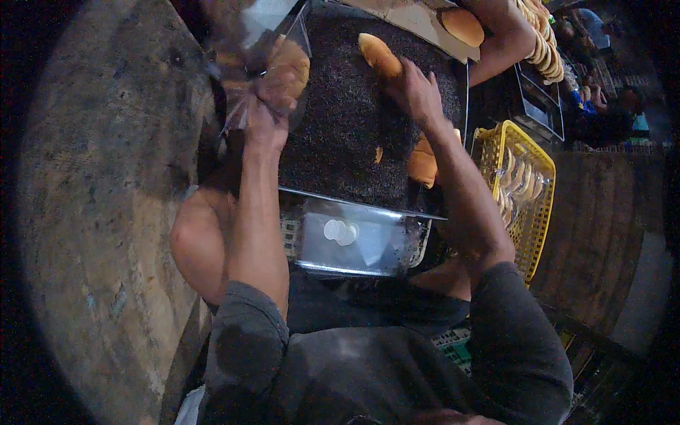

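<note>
Mottled, worn floor, gritty and stained brown-grey, fills the left of the frame. Next to it, at the upper left, the left hand is clamped on a crinkled, transparent bag with golden bread inside; motion blur hides the separate fingers. Across the upper middle stretches a dark surface, coarse and speckled, with a thin, shiny front edge. Below that edge lies a glossy plastic packet with overlapping white discs on it (smooth and round, like flat coins).

At the upper centre, an elongated bun, smooth and browned, slants on the dark surface. The right hand touches its lower end, the outer fingers somewhat apart; whether thumb and forefinger pinch it I cannot tell. Another glossy bun sits lower, partly behind the right forearm. Farther right, a rounded bun rests by tan cardboard, near another person's bent arm. Beneath that arm, a yellow lattice crate holds wrapped, pale-brown pieces.
</note>
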A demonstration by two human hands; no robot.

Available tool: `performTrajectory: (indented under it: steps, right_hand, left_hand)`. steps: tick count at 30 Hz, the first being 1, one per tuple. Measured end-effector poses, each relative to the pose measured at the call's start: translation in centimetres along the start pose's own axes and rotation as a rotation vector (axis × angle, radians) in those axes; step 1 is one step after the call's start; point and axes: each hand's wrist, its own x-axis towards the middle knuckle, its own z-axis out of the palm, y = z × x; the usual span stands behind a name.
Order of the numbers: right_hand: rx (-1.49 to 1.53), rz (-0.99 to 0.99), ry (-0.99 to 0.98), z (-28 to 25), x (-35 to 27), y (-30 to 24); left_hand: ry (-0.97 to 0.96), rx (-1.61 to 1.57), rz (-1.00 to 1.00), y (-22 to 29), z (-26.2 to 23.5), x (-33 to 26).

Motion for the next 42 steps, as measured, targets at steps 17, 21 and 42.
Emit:
performTrajectory:
  steps: [17,21,42]
  right_hand:
    - [1.093,0.501,0.101,-23.2,-13.7,0.1]
    - [1.067,0.441,0.179,-20.0,-12.6,-2.1]
    - [0.275,0.053,0.481,-24.7,-18.2,0.2]
  left_hand:
    - [-0.052,0.641,0.222,0.2,7.6,-7.4]
    - [-0.26,0.425,0.028,-2.9,12.0,-13.1]
    - [-0.195,-0.1,-0.539,-15.6,19.4,-15.1]
